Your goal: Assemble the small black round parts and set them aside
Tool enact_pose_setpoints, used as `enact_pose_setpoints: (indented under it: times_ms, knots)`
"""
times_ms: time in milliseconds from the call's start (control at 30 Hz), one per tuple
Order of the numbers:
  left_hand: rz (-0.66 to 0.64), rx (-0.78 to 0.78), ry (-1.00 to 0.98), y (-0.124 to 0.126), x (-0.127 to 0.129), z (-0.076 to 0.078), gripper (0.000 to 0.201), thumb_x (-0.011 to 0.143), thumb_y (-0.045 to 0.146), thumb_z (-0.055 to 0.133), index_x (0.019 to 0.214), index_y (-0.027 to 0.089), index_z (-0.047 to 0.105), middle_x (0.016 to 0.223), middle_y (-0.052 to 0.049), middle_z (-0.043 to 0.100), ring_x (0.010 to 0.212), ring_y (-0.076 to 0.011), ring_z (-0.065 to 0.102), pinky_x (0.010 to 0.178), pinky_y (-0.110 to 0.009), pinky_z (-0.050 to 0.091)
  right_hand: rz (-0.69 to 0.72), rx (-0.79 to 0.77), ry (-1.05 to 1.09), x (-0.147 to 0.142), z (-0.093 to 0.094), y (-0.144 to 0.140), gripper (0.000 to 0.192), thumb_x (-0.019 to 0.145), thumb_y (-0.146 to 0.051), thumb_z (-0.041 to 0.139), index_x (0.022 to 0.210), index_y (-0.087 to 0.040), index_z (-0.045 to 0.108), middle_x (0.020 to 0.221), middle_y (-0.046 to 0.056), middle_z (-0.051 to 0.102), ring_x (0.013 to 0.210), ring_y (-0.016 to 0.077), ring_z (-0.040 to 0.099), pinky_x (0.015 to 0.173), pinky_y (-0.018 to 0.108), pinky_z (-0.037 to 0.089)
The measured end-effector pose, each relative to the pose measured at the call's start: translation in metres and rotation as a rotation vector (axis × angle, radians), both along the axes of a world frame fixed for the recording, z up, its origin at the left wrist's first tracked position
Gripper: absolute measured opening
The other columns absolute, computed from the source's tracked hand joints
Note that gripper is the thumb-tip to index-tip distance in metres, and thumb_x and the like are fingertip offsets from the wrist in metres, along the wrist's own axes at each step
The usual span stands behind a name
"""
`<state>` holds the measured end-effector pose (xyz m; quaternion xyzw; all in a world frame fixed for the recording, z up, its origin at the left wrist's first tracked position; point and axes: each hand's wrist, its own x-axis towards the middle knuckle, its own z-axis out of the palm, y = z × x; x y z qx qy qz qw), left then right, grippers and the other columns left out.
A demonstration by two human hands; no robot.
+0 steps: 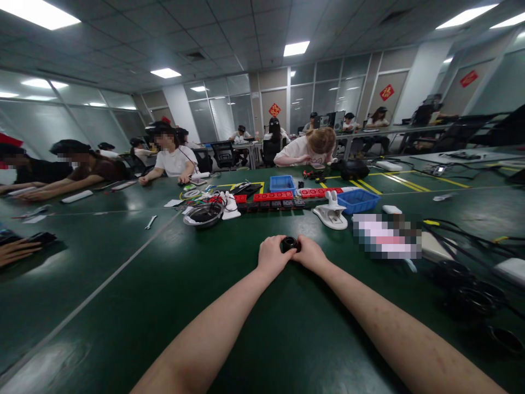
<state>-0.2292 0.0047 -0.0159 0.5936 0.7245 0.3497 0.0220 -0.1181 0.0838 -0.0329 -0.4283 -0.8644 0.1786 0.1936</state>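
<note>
Both hands meet at twelve o'clock ahead of us on the green table (123, 306): our left hand (271, 257) and right hand (309, 254) are clamped together on a small black round part (290, 244), held between the fingertips just above the surface. We judge it best to keep both wrists low and grip evenly, so the part cannot slip or twist askew. A white stand (331, 214) sits at one o'clock.

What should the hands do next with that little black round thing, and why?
Probably lift it a little closer to look at. Both the left hand and the right hand pinch the small black round part low over the green table, far out at arm's length.
</note>
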Motion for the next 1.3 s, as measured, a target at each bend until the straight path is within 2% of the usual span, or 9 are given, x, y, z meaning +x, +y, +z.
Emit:
enact_pose_setpoints:
  times_ms: [67,133,233,367,467,667,1000,1167,1300]
  knots:
    - [-0.019,0.022,-0.003,0.001,-0.001,-0.001,0.037,0.063,0.035,0.058,0.096,0.018,0.054,0.090,-0.004,0.056,0.084,-0.0178,0.050,0.075,-0.029,0.039,-0.038,0.053,-0.036,-0.002,0.001,-0.003,0.026,0.060,-0.036,0.056,0.074,-0.016,0.047,0.070,0.003,0.054,0.061,0.0138,0.048,0.049,0.022,0.027]
    - [-0.103,0.024,-0.034,0.002,-0.007,-0.001,0.038,0.063,0.034,0.059,0.097,0.018,0.053,0.089,-0.004,0.056,0.084,-0.0174,0.050,0.074,-0.028,0.040,-0.003,0.057,-0.046,-0.001,0.003,-0.003,0.034,0.058,-0.040,0.058,0.079,-0.016,0.048,0.075,0.006,0.055,0.066,0.0164,0.050,0.052,0.023,0.029]
    - [-0.274,-0.016,-0.099,0.002,-0.017,0.001,0.041,0.062,0.033,0.060,0.100,0.019,0.053,0.091,-0.003,0.056,0.084,-0.0164,0.050,0.074,-0.028,0.040,0.210,-0.014,0.020,0.007,0.008,0.005,0.048,0.053,-0.045,0.062,0.090,-0.016,0.050,0.085,0.006,0.055,0.076,0.0190,0.050,0.060,0.025,0.034]
    - [-0.390,-0.047,-0.120,0.001,-0.025,0.005,0.040,0.063,0.032,0.060,0.100,0.020,0.053,0.094,-0.004,0.055,0.088,-0.0174,0.048,0.076,-0.029,0.039,0.522,-0.308,0.122,0.018,0.014,0.017,0.040,0.060,-0.036,0.059,0.094,-0.016,0.053,0.084,0.003,0.056,0.077,0.0163,0.050,0.066,0.026,0.037]
    - [-0.420,-0.054,-0.114,0.002,-0.027,0.006,0.039,0.062,0.033,0.061,0.098,0.019,0.054,0.093,-0.004,0.055,0.088,-0.0175,0.048,0.076,-0.029,0.039,0.570,-0.469,0.172,0.022,0.018,0.020,0.036,0.061,-0.031,0.059,0.093,-0.014,0.054,0.083,0.002,0.057,0.076,0.0150,0.051,0.068,0.026,0.038]
    - [-0.450,-0.105,-0.162,0.002,-0.027,0.006,0.042,0.060,0.032,0.062,0.100,0.019,0.054,0.092,-0.003,0.055,0.083,-0.0160,0.051,0.073,-0.027,0.040,0.610,-0.569,0.205,0.021,0.021,0.016,0.040,0.060,-0.026,0.060,0.098,-0.015,0.053,0.085,0.001,0.057,0.077,0.0144,0.051,0.069,0.025,0.038]
    - [-0.377,-0.074,-0.179,0.000,-0.017,0.004,0.043,0.058,0.034,0.063,0.096,0.017,0.054,0.088,-0.004,0.053,0.080,-0.0155,0.051,0.071,-0.027,0.041,0.489,-0.418,0.140,0.020,0.015,0.020,0.031,0.055,-0.029,0.062,0.080,-0.015,0.051,0.067,-0.003,0.050,0.062,0.0109,0.045,0.054,0.021,0.033]
    - [-0.253,-0.028,-0.142,0.000,-0.010,0.001,0.038,0.059,0.035,0.062,0.092,0.017,0.054,0.085,-0.004,0.053,0.080,-0.0160,0.050,0.070,-0.027,0.040,0.272,-0.175,0.085,0.012,0.002,0.016,0.039,0.048,-0.040,0.065,0.073,-0.017,0.047,0.062,-0.003,0.048,0.058,0.0113,0.043,0.049,0.020,0.029]
    - [-0.089,0.021,-0.087,0.000,-0.002,-0.004,0.035,0.061,0.036,0.060,0.089,0.017,0.053,0.085,-0.004,0.053,0.083,-0.0179,0.048,0.073,-0.031,0.038,0.065,0.010,-0.020,0.003,-0.002,0.004,0.033,0.057,-0.042,0.058,0.074,-0.017,0.047,0.067,0.003,0.052,0.059,0.0139,0.046,0.048,0.022,0.027]
